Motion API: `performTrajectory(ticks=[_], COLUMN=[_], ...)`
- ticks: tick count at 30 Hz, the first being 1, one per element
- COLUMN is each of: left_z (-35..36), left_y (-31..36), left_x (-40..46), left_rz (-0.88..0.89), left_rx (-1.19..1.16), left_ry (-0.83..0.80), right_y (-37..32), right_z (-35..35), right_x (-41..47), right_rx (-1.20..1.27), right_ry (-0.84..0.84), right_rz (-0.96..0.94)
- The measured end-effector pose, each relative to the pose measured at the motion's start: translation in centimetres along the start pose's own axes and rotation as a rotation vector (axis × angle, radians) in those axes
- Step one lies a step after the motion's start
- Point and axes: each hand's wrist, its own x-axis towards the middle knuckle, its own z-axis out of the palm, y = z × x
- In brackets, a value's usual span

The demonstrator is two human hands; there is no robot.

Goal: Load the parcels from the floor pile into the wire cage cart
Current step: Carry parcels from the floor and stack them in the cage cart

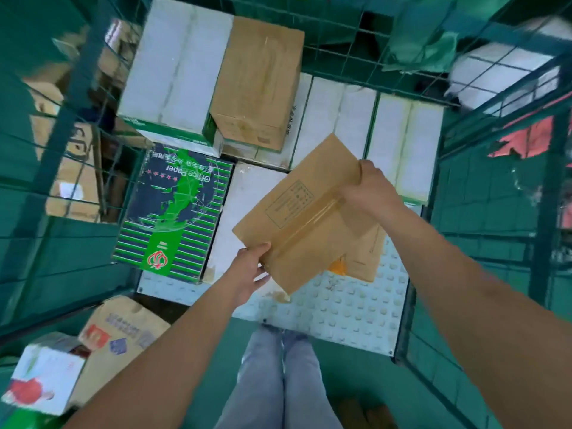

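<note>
A flat brown cardboard parcel (305, 212) is hanging tilted in the air over the studded white floor plate (346, 308) of the green wire cage cart (495, 193); a strip of clear tape is running along its middle, and a faint printed panel is showing on its upper face, too blurred to read. The left hand (250, 274) is gripping the parcel's near lower corner, thumb lying on top and fingers curling beneath; the right hand (370, 185) is clamping the far upper corner, fingers wrapping over the edge. Under the parcel another brown box (368, 258) is lying on the plate, seemingly with something orange at its near edge. Deeper in the cart, white boxes (396, 147) are standing in a row; a green and dark office paper box (173, 212) is lying to the left, with a white box (173, 69) and a brown carton (260, 82) stacked behind it. Outside the cart on the left, a printed carton (120, 332) and a small white box (46, 379) are sitting on the green floor.
</note>
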Motion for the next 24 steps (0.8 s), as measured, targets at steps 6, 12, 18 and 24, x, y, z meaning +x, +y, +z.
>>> performTrajectory(ticks=[6,12,18,24], left_z=[3.5,6.9,8.1,8.3], left_y=[3.0,5.9,9.7,13.9], left_x=[5.6,9.9,13.2,14.9], left_rz=[0.005,0.132,0.206,0.268], left_rx=[0.007,0.059,0.066,0.126], left_ry=[-0.081,-0.126,-0.082,-0.058], right_y=[-5.3,-5.6,2.0,4.1], right_z=[-1.0,-0.5,5.2,7.1], right_x=[8.8,15.0,14.5,13.3], right_rx=[-0.205,-0.231,-0.068,0.385], right_ry=[-0.021,0.146,0.106,0.262], right_rz=[-0.077,-0.233,-0.098,0.121])
